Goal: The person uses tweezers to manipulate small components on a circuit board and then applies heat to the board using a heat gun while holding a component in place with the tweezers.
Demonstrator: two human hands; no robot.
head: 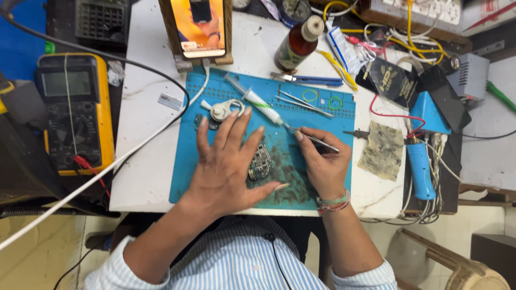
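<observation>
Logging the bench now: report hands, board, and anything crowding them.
Left hand flat on the circuit board. Right hand grips tweezers. Syringe lies close above, on the blue mat.

White table, blue mat, brown bottle

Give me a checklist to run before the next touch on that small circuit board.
1. Circuit board lies on the blue mat: ok.
2. Left hand steadies the board: ok, fingers spread beside it.
3. Right hand grips the tweezers: ok.
4. Tweezer tip placed on the board: cannot tell.
5. Syringe lies apart from the board: ok.
6. Soldering iron parked off the mat: ok.
</observation>
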